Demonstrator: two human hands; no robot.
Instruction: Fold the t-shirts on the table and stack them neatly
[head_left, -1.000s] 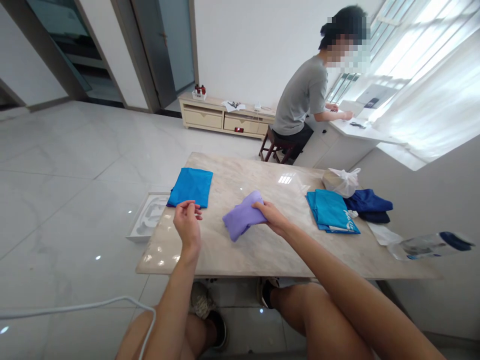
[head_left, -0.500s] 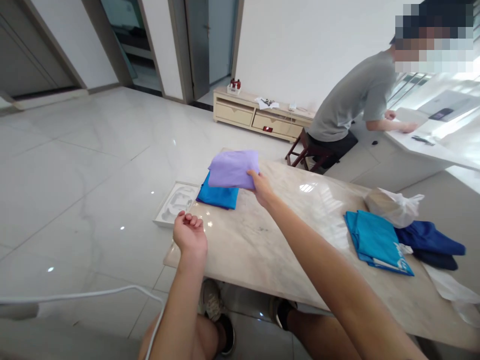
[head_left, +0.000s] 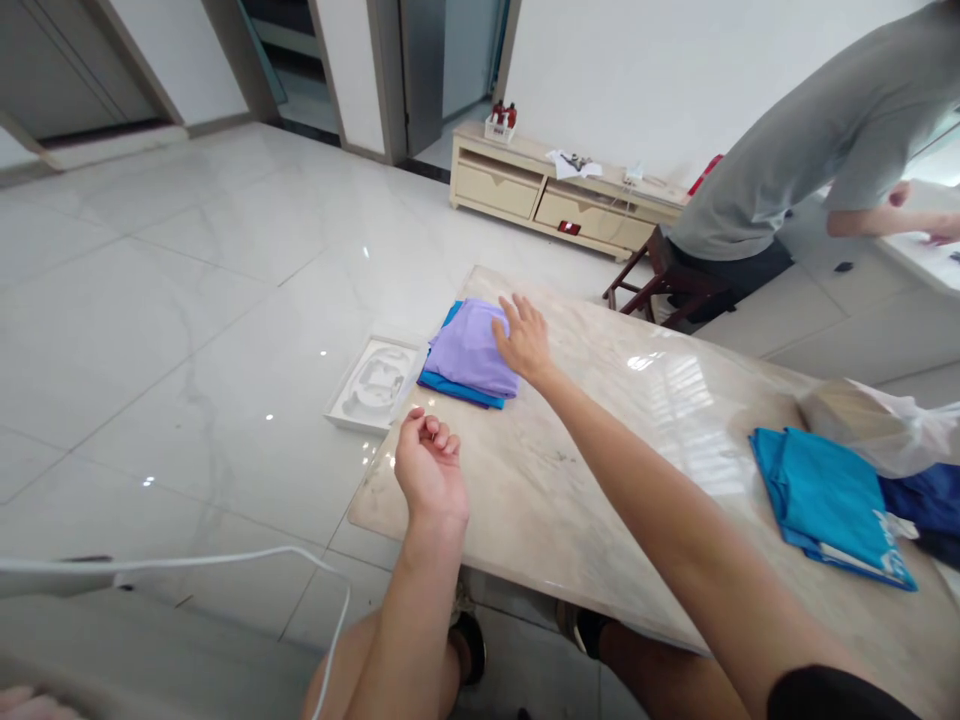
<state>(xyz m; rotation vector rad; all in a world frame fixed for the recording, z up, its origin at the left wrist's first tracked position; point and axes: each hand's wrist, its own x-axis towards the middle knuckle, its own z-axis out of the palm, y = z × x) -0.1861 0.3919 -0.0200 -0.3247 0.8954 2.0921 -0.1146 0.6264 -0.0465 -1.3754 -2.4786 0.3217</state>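
A folded purple cloth (head_left: 474, 345) lies on top of a folded blue cloth (head_left: 465, 391) at the left end of the marble-topped table (head_left: 570, 480). My right hand (head_left: 523, 340) is open with fingers spread at the purple cloth's right edge; whether the fingertips touch it I cannot tell. My left hand (head_left: 433, 470) is palm up above the table's near left edge, fingers loosely curled and holding nothing. Part of the blue cloth is hidden under the purple one.
A white box tray (head_left: 373, 385) sits by the table's left end. Toward the right lie a folded turquoise cloth (head_left: 832, 505), a plastic bag (head_left: 877, 420) and dark blue cloth (head_left: 926, 495). A person (head_left: 802, 150) sits on a stool (head_left: 664, 280) beyond. A white cable (head_left: 225, 558) crosses lower left.
The purple cloth, held by my right hand before, now rests on the blue cloth. My right hand has let go and spread its fingers. The view has shifted, and the left hand stays curled.
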